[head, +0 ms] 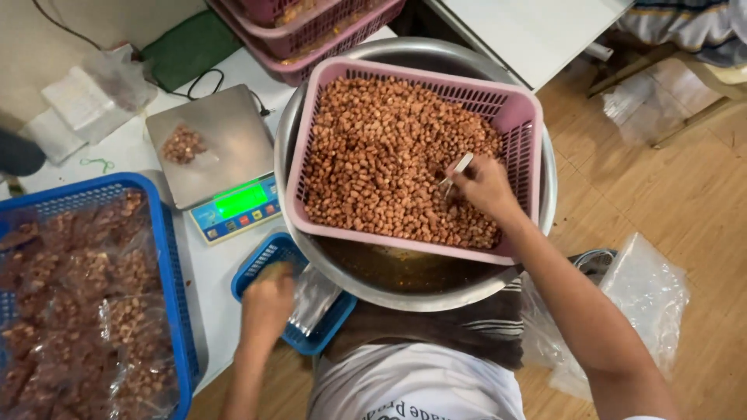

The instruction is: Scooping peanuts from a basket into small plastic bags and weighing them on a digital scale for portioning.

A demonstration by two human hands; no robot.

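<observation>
Hundreds of roasted peanuts (389,155), reddish brown and glossy, fill the pink slatted basket (523,117) that sits inside a big steel basin (405,292) in front of me, with brownish oil pooled under the basket's near edge. Left of it lies a large blue crate (167,257) of filled clear bags, then a digital scale (222,148) with a small heap of nuts on its steel pan. My right hand (486,187) is down in the peanuts at the basket's right side, fingers pinched on a slim metal spoon (457,169). My left hand (266,302) rests curled in a small blue tray (268,257), touching thin clear bags (311,299); whether it grips one I cannot tell. I judge the nuts loose, light and oily-slick, best scooped rather than pinched.
</observation>
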